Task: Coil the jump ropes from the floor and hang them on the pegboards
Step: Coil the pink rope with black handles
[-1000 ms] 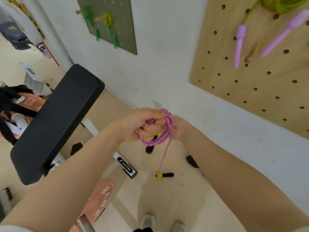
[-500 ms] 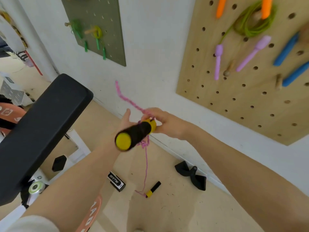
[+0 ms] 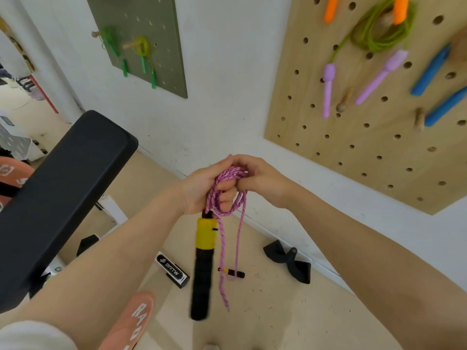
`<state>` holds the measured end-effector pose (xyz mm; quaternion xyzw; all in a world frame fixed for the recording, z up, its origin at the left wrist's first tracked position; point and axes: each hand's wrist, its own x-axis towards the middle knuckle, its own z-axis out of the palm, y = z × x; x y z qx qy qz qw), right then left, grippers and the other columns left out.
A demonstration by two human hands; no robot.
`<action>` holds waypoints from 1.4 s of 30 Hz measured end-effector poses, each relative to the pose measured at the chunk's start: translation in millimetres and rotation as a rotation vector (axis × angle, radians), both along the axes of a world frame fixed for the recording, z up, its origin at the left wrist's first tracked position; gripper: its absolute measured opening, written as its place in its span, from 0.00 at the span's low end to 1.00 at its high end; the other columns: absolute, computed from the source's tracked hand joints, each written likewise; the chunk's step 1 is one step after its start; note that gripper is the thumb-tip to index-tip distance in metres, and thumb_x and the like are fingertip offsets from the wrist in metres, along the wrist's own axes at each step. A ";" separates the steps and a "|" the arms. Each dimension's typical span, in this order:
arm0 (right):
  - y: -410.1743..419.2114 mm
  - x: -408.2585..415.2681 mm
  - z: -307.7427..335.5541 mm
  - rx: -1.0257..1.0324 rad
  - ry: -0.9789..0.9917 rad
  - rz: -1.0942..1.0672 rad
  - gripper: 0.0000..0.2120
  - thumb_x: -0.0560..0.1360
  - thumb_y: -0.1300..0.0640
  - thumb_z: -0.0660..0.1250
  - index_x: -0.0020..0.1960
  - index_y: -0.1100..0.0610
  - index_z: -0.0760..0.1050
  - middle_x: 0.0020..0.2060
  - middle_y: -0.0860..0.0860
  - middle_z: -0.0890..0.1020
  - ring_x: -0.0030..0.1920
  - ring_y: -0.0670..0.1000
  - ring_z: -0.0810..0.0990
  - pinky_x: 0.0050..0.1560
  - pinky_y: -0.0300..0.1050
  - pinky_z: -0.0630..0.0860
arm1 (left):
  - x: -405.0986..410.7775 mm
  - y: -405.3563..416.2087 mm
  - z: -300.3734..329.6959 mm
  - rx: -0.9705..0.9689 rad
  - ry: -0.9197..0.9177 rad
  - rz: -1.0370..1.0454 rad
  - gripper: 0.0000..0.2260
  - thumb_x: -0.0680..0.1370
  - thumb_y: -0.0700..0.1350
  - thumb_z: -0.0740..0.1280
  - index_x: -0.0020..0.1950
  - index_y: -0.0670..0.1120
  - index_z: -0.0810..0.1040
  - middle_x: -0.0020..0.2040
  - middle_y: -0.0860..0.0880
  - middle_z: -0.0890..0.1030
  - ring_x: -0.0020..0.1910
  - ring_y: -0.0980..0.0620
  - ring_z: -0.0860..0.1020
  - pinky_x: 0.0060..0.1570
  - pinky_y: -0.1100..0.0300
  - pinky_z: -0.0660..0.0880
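The pink jump rope (image 3: 228, 188) is held coiled by both closed hands, left hand (image 3: 202, 190) and right hand (image 3: 260, 178), below the wooden pegboard (image 3: 379, 137); loops may be shed if the grip loosens; the floor handle (image 3: 233, 272) below the coil could snag.

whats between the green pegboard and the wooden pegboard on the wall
Bare white wall only, as the head view shows: nothing hangs between the green pegboard and the wooden pegboard.

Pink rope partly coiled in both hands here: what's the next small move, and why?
Probably another loop: the right hand should draw up the slack. The pink rope is bunched in the left hand, one handle dangles below, but a strand still runs down to the second handle on the floor.
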<state>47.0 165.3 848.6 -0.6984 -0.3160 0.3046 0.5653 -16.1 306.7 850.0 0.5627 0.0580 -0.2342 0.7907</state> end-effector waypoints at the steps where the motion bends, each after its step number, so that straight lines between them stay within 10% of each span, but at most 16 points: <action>1: -2.0 0.8 -2.2 0.030 0.048 -0.012 0.14 0.72 0.74 0.61 0.54 0.62 0.75 0.42 0.56 0.80 0.45 0.53 0.79 0.54 0.51 0.74 | 0.1 1.6 0.9 0.031 -0.015 0.014 0.28 0.73 0.62 0.52 0.19 0.46 0.63 0.20 0.47 0.69 0.20 0.50 0.69 0.26 0.64 0.70; 8: -8.0 -3.4 -2.1 0.107 0.143 0.174 0.14 0.69 0.62 0.57 0.43 0.59 0.82 0.33 0.54 0.81 0.39 0.54 0.79 0.50 0.45 0.74 | -2.3 -5.7 4.5 0.218 -0.100 0.081 0.25 0.66 0.64 0.58 0.19 0.44 0.67 0.22 0.47 0.73 0.21 0.50 0.73 0.28 0.62 0.73; 12: -15.8 5.0 -4.6 0.184 0.293 0.074 0.22 0.67 0.60 0.61 0.58 0.71 0.71 0.29 0.50 0.71 0.35 0.53 0.67 0.43 0.43 0.66 | -3.7 -2.1 12.6 0.255 -0.212 0.141 0.12 0.68 0.52 0.65 0.28 0.46 0.74 0.21 0.52 0.67 0.22 0.52 0.69 0.32 0.59 0.70; 18: -20.9 13.4 10.2 0.289 0.329 -0.052 0.07 0.72 0.66 0.65 0.47 0.57 0.77 0.28 0.47 0.76 0.28 0.44 0.72 0.36 0.43 0.80 | -9.0 -5.4 9.3 -0.115 -0.334 0.193 0.09 0.70 0.49 0.72 0.32 0.46 0.82 0.16 0.56 0.64 0.21 0.56 0.70 0.41 0.63 0.77; 24: -13.5 9.7 0.2 -0.013 0.146 -0.120 0.14 0.81 0.49 0.53 0.47 0.55 0.73 0.37 0.51 0.78 0.36 0.49 0.77 0.40 0.43 0.77 | 2.4 -18.6 20.3 -0.479 -0.276 0.390 0.13 0.78 0.46 0.56 0.44 0.41 0.77 0.23 0.55 0.69 0.12 0.60 0.60 0.19 0.71 0.64; 29: -33.9 3.1 -38.9 -0.449 -0.058 -0.017 0.13 0.82 0.54 0.51 0.51 0.59 0.71 0.33 0.52 0.74 0.35 0.49 0.72 0.44 0.42 0.70 | -5.3 1.7 23.3 -0.541 -0.285 0.527 0.14 0.76 0.48 0.57 0.52 0.42 0.78 0.48 0.51 0.84 0.14 0.59 0.63 0.19 0.73 0.66; 34: -19.2 -11.5 -30.5 -0.895 -0.426 0.309 0.19 0.83 0.51 0.48 0.62 0.60 0.70 0.58 0.56 0.75 0.57 0.54 0.73 0.55 0.43 0.66 | -4.9 7.1 4.1 -0.002 -0.195 0.649 0.13 0.81 0.43 0.59 0.65 0.42 0.67 0.53 0.53 0.83 0.21 0.58 0.71 0.30 0.63 0.77; 42: 10.7 -19.4 31.2 -0.567 -0.740 0.379 0.09 0.76 0.57 0.64 0.42 0.60 0.79 0.30 0.46 0.75 0.30 0.42 0.69 0.35 0.31 0.65 | -12.6 -6.3 -17.2 0.679 -0.310 0.369 0.09 0.81 0.42 0.58 0.42 0.53 0.70 0.40 0.47 0.79 0.35 0.50 0.78 0.38 0.56 0.75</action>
